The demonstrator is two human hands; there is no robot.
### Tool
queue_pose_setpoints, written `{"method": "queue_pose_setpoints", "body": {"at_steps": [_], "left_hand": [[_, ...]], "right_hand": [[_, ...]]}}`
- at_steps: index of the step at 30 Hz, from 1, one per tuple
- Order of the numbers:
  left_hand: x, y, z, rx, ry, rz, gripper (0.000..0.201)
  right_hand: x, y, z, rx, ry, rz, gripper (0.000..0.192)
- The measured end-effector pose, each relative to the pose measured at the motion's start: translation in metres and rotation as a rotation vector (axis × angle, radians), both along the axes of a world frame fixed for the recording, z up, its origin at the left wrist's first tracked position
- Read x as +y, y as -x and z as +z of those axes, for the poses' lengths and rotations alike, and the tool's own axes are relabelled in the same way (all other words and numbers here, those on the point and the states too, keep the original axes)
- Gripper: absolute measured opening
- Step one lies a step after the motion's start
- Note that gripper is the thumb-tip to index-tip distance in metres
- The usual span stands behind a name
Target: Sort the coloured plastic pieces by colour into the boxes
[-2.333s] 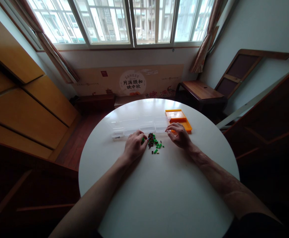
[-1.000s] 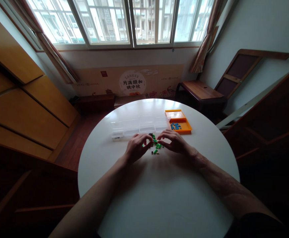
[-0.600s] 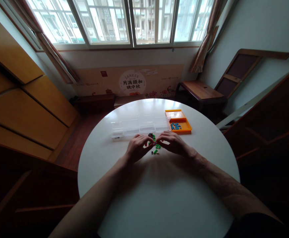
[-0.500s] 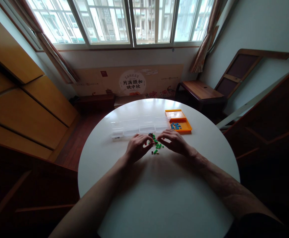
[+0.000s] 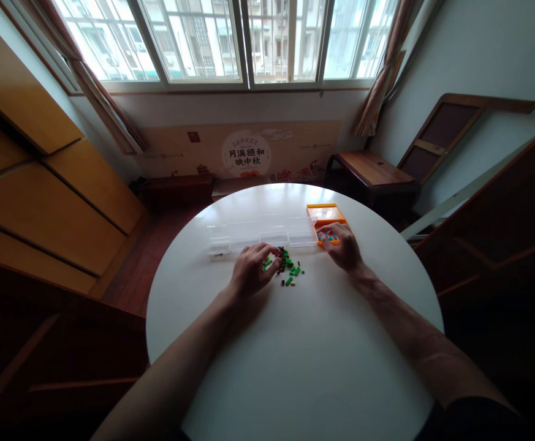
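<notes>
My left hand (image 5: 254,269) rests at the left side of a small pile of green and brown toy building bricks (image 5: 286,262) on the white table. Its fingers are curved and apart, with green bricks showing between thumb and forefinger. My right hand (image 5: 343,246) reaches over the front compartment of an orange box (image 5: 347,224). Small blue bricks (image 5: 330,237) lie there, partly hidden by the fingers. The right thumb and forefinger look apart, and I see nothing gripped between them.
A clear plastic divided tray (image 5: 274,233) stands behind the pile, left of the orange box. Several loose bricks lie in front of the pile. The round white table (image 5: 295,355) has a wooden stool (image 5: 372,168) beyond its far right edge.
My right hand has moved right, from the brick pile to over the blue bricks in the orange box. My left hand stays beside the pile, its fingers slightly more spread.
</notes>
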State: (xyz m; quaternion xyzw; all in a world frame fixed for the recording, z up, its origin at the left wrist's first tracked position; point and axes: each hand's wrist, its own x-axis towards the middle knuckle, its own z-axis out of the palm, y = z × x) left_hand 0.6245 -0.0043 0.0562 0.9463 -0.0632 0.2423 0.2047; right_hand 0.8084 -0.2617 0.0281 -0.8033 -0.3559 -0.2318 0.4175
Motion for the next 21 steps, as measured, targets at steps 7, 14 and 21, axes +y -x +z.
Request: {"method": "queue_pose_setpoints", "body": {"at_steps": [7,14,21], "left_hand": [[0.004,-0.002,-0.003,0.078,-0.067,-0.115,0.025],[0.006,-0.005,-0.005,0.070,-0.066,-0.073,0.016],[0.003,-0.003,-0.001,0.061,-0.036,-0.070,0.010]], "right_hand": [[0.028,0.040,0.007,-0.131,0.290,0.506,0.028],[0.028,0.042,0.006,-0.150,0.388,0.512,0.043],[0.027,0.041,0.006,-0.138,0.384,0.522,0.032]]}}
